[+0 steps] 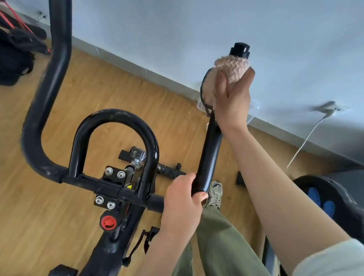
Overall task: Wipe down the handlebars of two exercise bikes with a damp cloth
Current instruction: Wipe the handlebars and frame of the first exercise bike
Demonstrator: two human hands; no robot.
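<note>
A black exercise bike fills the middle of the view. Its right handlebar rises toward the wall and ends in a black cap. My right hand grips a fluffy beige cloth wrapped round the bar just below that cap. My left hand holds the lower bend of the same bar. The centre loop bar and the long left handlebar are bare.
A red knob sits on the bike's stem. A dark bag lies at the back left on the wooden floor. A second machine's black part stands at the right. A white cable hangs from a wall socket.
</note>
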